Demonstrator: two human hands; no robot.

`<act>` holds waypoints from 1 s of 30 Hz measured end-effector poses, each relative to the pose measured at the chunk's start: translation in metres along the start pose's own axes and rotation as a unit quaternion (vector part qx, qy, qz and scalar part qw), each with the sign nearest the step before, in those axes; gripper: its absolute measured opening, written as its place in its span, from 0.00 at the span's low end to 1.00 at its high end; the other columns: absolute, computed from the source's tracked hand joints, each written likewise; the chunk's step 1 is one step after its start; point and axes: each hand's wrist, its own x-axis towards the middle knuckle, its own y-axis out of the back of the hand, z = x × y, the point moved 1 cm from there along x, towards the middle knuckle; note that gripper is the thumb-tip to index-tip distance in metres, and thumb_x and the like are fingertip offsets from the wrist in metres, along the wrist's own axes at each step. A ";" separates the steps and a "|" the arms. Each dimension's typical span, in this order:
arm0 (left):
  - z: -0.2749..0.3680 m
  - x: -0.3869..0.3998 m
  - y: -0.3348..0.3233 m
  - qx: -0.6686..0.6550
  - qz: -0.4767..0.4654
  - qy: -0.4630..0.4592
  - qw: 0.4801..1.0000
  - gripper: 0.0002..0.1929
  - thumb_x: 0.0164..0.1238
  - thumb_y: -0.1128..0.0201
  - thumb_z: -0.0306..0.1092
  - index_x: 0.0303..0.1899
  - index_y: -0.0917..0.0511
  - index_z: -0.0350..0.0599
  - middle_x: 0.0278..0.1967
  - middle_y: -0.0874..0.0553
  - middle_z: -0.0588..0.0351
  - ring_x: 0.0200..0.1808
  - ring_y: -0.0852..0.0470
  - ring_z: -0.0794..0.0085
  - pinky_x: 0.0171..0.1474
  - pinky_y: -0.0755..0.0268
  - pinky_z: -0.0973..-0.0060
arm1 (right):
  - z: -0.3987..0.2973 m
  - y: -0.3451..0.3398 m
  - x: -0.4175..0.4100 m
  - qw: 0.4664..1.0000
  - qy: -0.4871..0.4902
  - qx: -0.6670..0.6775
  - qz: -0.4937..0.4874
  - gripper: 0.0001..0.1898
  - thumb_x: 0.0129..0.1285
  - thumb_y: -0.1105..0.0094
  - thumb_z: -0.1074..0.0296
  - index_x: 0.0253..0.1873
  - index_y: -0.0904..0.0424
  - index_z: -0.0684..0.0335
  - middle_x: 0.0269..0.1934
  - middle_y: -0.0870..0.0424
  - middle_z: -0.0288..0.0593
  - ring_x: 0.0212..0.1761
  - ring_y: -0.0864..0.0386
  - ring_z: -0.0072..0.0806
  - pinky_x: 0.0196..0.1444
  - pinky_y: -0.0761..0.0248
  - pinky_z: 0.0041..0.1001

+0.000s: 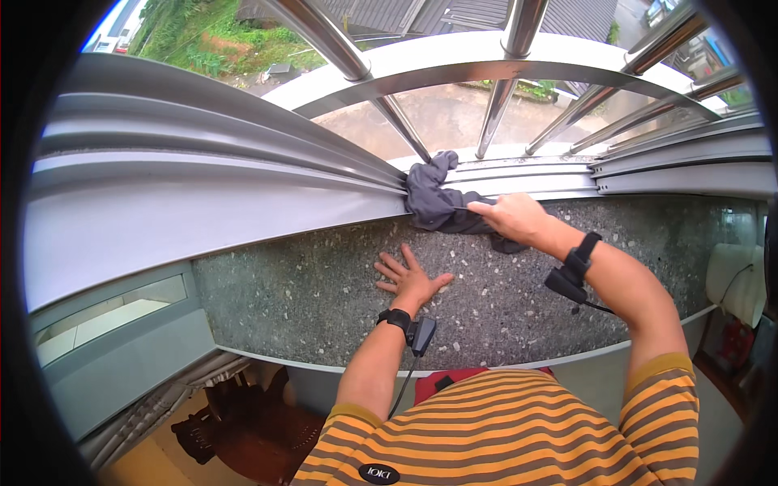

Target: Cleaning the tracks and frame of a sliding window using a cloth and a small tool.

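A dark grey cloth (434,197) lies bunched at the left end of the window track (516,180), against the frame corner. Part of it hangs over the inner edge onto the speckled stone sill (316,304). My right hand (516,219) is closed at the cloth's right part, with the index finger and thumb towards the bunched end. A thin dark line runs from these fingertips to the cloth; whether it is a tool or a fold, I cannot tell. Palm down on the sill, my left hand (413,280) has its fingers spread and holds nothing.
Sliding window frames (200,182) stand at left, with more frame profiles (681,164) at right. Steel bars (498,115) and a curved rail close off the outside. A brown chair (261,437) is below at left. Wrist devices with cables (574,273) are on both arms.
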 end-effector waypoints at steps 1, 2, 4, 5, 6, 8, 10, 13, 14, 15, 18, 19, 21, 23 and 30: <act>0.000 0.000 -0.001 -0.003 -0.001 0.000 1.000 0.66 0.46 0.35 0.70 0.72 0.72 0.44 0.67 0.77 0.21 0.66 0.85 0.25 0.59 0.80 0.26 | 0.008 0.007 -0.017 1.000 -0.008 -0.001 0.006 0.17 0.64 0.46 0.61 0.57 0.25 0.47 0.18 0.24 0.48 0.19 0.22 0.44 0.22 0.30 0.41; -0.004 -0.001 0.001 -0.002 0.002 0.001 1.000 0.67 0.45 0.35 0.72 0.72 0.74 0.44 0.67 0.77 0.21 0.66 0.86 0.26 0.60 0.80 0.27 | 0.013 0.022 -0.029 0.999 -0.038 -0.023 -0.031 0.16 0.63 0.47 0.63 0.56 0.24 0.48 0.19 0.23 0.48 0.21 0.21 0.44 0.24 0.29 0.41; -0.008 -0.003 0.000 -0.007 0.002 0.000 1.000 0.68 0.44 0.36 0.73 0.71 0.75 0.44 0.67 0.77 0.22 0.66 0.86 0.26 0.61 0.81 0.28 | 0.027 0.049 -0.057 0.994 -0.064 -0.060 -0.062 0.15 0.63 0.48 0.64 0.55 0.24 0.48 0.20 0.22 0.47 0.23 0.20 0.45 0.26 0.28 0.41; -0.006 -0.003 0.000 -0.004 0.002 0.000 1.000 0.68 0.44 0.36 0.73 0.71 0.75 0.44 0.67 0.77 0.22 0.66 0.85 0.26 0.61 0.80 0.28 | 0.034 0.060 -0.068 0.994 -0.061 -0.077 -0.056 0.15 0.63 0.48 0.64 0.55 0.23 0.47 0.19 0.22 0.47 0.23 0.20 0.45 0.25 0.28 0.41; -0.004 -0.001 0.001 -0.002 0.004 0.000 1.000 0.68 0.44 0.36 0.74 0.71 0.75 0.44 0.67 0.77 0.22 0.66 0.85 0.26 0.61 0.80 0.28 | 0.033 0.072 -0.071 0.993 -0.060 -0.083 -0.059 0.15 0.63 0.48 0.64 0.55 0.23 0.47 0.19 0.22 0.47 0.23 0.20 0.45 0.25 0.28 0.41; -0.006 0.000 0.002 -0.006 0.005 -0.002 1.000 0.68 0.44 0.36 0.74 0.71 0.75 0.44 0.67 0.77 0.21 0.66 0.85 0.25 0.61 0.80 0.27 | 0.025 0.091 -0.074 0.976 -0.091 -0.148 -0.129 0.15 0.63 0.48 0.63 0.54 0.23 0.47 0.19 0.22 0.46 0.24 0.20 0.44 0.26 0.28 0.41; -0.011 -0.003 0.001 -0.010 0.008 0.005 1.000 0.68 0.44 0.36 0.74 0.71 0.75 0.44 0.67 0.77 0.21 0.66 0.84 0.25 0.61 0.80 0.27 | -0.002 0.121 -0.062 0.979 -0.090 -0.141 -0.114 0.14 0.63 0.48 0.63 0.53 0.22 0.48 0.20 0.22 0.46 0.24 0.20 0.44 0.26 0.28 0.40; -0.011 -0.003 0.002 -0.015 0.016 -0.002 1.000 0.68 0.44 0.36 0.73 0.72 0.75 0.44 0.67 0.77 0.21 0.67 0.84 0.25 0.60 0.79 0.27 | -0.019 0.115 -0.039 0.983 -0.098 -0.135 -0.077 0.13 0.65 0.48 0.61 0.53 0.22 0.49 0.21 0.21 0.46 0.25 0.20 0.44 0.27 0.28 0.40; -0.010 -0.003 0.002 -0.016 0.016 -0.005 1.000 0.67 0.45 0.36 0.73 0.72 0.74 0.45 0.67 0.76 0.22 0.67 0.84 0.26 0.60 0.79 0.27 | -0.018 0.104 -0.031 0.984 -0.103 -0.135 -0.053 0.13 0.66 0.49 0.60 0.53 0.22 0.49 0.22 0.21 0.46 0.26 0.20 0.43 0.27 0.28 0.40; -0.009 -0.003 0.001 -0.016 0.017 -0.011 1.000 0.67 0.45 0.35 0.72 0.72 0.74 0.45 0.67 0.76 0.22 0.67 0.84 0.26 0.60 0.79 0.27 | -0.009 0.083 -0.027 0.984 -0.101 -0.138 -0.056 0.13 0.66 0.49 0.60 0.53 0.22 0.49 0.22 0.21 0.46 0.26 0.20 0.43 0.27 0.28 0.40; -0.007 -0.003 -0.001 -0.023 0.029 -0.016 0.999 0.66 0.45 0.35 0.72 0.73 0.72 0.46 0.68 0.75 0.22 0.67 0.84 0.27 0.60 0.79 0.26 | 0.015 0.024 -0.021 0.995 -0.054 -0.081 -0.011 0.16 0.65 0.46 0.59 0.57 0.24 0.46 0.22 0.22 0.48 0.23 0.21 0.43 0.25 0.29 0.38; -0.008 -0.004 0.000 -0.018 0.032 -0.012 0.999 0.66 0.44 0.35 0.72 0.73 0.71 0.46 0.68 0.75 0.22 0.67 0.84 0.27 0.60 0.79 0.26 | 0.011 0.016 -0.015 0.996 -0.051 -0.068 0.007 0.16 0.66 0.46 0.59 0.58 0.25 0.46 0.22 0.22 0.49 0.23 0.21 0.43 0.25 0.29 0.38; -0.006 -0.005 0.002 -0.019 0.034 -0.007 0.999 0.66 0.44 0.35 0.72 0.73 0.71 0.47 0.68 0.75 0.23 0.67 0.84 0.27 0.60 0.79 0.26 | -0.001 0.002 -0.002 0.997 -0.044 -0.055 0.022 0.17 0.67 0.47 0.58 0.59 0.26 0.45 0.22 0.22 0.49 0.23 0.21 0.43 0.25 0.29 0.38; -0.005 -0.006 0.000 -0.016 0.036 -0.013 0.999 0.66 0.44 0.35 0.73 0.73 0.71 0.47 0.68 0.75 0.23 0.67 0.84 0.27 0.60 0.78 0.26 | -0.011 -0.003 0.021 0.998 -0.024 -0.033 0.041 0.18 0.67 0.48 0.58 0.61 0.27 0.46 0.23 0.22 0.50 0.25 0.21 0.43 0.26 0.29 0.39; -0.020 -0.004 -0.005 -0.050 0.059 -0.025 0.997 0.65 0.43 0.34 0.72 0.73 0.68 0.48 0.69 0.73 0.24 0.68 0.84 0.28 0.60 0.80 0.26 | -0.004 0.008 -0.004 0.996 -0.055 -0.045 0.048 0.15 0.65 0.46 0.59 0.55 0.23 0.49 0.32 0.17 0.46 0.33 0.18 0.42 0.33 0.26 0.38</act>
